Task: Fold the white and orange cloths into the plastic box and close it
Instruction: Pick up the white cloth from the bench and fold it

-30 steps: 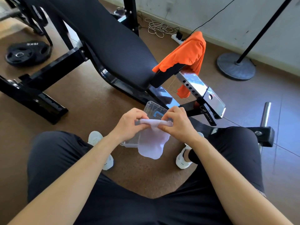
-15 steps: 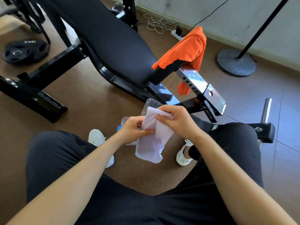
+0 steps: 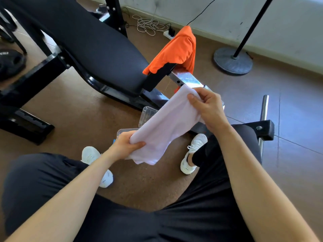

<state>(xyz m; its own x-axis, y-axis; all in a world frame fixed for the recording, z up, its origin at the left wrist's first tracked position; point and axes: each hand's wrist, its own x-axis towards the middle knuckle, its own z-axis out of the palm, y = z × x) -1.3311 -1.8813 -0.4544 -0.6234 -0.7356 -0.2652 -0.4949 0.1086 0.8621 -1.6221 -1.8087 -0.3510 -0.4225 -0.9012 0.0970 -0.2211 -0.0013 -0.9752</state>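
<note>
Both hands grasp the white cloth. The left hand clamps the lower end, with the thumb on top and the fingers curled underneath. The right hand pinches the upper end, with the thumb pressed on the near face and the fingers wrapped behind the edge. The right hand sits higher and farther out than the left hand, so the cloth spans between them as a slanted band.

White cloth: plain, pale and soft, gathered lengthwise into a narrow strip with loose wrinkles. A short tail hangs below the left hand. The whole cloth is held in the air above the floor.

Plastic box: clear, resting on the floor under the grip and mostly hidden behind the white cloth. Two portions show: a raised clear panel just beyond the middle of the band, and a rim just beyond the left hand. Its contents cannot be determined.

Orange cloth: unfolded and draped over the end of the black bench, beyond the right hand and well apart from both hands. One side hangs down behind the chrome bar.
</note>
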